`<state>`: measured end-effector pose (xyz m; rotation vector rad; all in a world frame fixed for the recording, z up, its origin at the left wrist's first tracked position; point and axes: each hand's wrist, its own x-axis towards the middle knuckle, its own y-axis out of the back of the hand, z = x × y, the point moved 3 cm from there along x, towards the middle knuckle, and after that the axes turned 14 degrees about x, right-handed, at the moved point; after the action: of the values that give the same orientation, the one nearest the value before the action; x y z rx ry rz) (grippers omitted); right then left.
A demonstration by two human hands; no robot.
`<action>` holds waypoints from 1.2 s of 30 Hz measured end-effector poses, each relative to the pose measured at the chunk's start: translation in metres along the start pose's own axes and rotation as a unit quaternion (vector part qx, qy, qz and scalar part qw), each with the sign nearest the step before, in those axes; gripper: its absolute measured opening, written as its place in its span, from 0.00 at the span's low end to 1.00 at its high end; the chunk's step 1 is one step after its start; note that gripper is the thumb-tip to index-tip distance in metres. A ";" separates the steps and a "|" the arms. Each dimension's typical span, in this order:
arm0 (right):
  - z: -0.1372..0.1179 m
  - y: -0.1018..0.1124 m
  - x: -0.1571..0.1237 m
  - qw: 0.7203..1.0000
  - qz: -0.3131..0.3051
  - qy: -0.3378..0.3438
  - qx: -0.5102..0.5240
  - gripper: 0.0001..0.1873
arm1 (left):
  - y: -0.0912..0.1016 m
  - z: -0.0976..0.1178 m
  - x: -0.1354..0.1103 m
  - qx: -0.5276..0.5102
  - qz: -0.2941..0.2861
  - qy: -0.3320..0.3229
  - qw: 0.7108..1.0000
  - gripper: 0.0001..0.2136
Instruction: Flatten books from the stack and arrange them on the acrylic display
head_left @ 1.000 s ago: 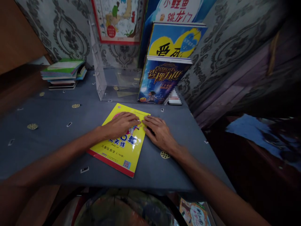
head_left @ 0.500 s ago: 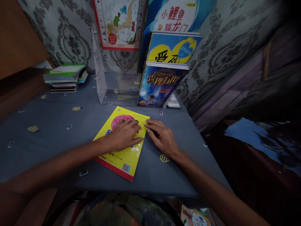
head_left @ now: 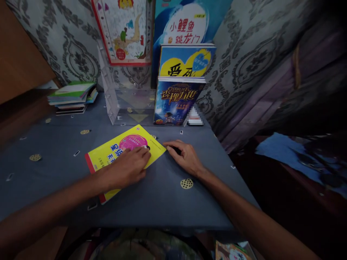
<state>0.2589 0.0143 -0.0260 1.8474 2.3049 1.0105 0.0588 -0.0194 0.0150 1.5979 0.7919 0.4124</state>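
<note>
A yellow book point(head_left: 158, 146) with a red spine strip and a pink circle on its cover lies flat and slanted on the table. My left hand point(head_left: 132, 164) rests on top of the cover, fingers extended and a little bent, hiding the middle of it. At the book's right corner, my right hand point(head_left: 184, 155) has its thumb and forefinger brought together on the corner. The other fingers of that hand curl under, beside the book.
A clear acrylic rack point(head_left: 111, 104) stands behind the book, holding a blue book point(head_left: 176, 103) with several others. To the left is a stack of books point(head_left: 72, 97). A patterned grey cloth covers the table point(head_left: 159, 202). A purple curtain point(head_left: 244, 86) hangs to the right.
The yellow book has turned counter-clockwise, its red strip swinging from the front to the left. My left hand turned with it, and my right hand stayed by its corner. The view shifted slightly.
</note>
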 end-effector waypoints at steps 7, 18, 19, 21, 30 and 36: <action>0.003 0.000 -0.002 1.000 0.017 -0.020 0.014 0.15 | 0.005 0.017 0.019 0.069 -0.020 0.065 0.995 0.13; 0.003 0.002 -0.004 0.999 0.028 -0.018 0.013 0.16 | 0.000 0.014 0.020 0.079 0.008 0.058 0.995 0.14; 0.003 0.002 -0.004 0.999 0.029 -0.018 0.014 0.15 | 0.000 0.014 0.020 0.079 0.009 0.056 0.995 0.14; 0.003 0.002 -0.004 0.999 0.030 -0.019 0.016 0.15 | 0.001 0.014 0.020 0.081 0.011 0.054 0.995 0.15; 0.000 0.003 -0.005 0.999 0.038 -0.011 0.033 0.15 | 0.006 0.009 0.018 0.053 -0.011 0.073 0.996 0.15; 0.001 0.002 -0.005 0.998 0.031 -0.014 0.052 0.15 | 0.005 0.007 0.018 0.047 0.004 0.071 0.996 0.15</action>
<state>0.2626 0.0106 -0.0280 1.9686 2.3412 0.8806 0.0770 -0.0122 0.0160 1.6730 0.9243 0.5066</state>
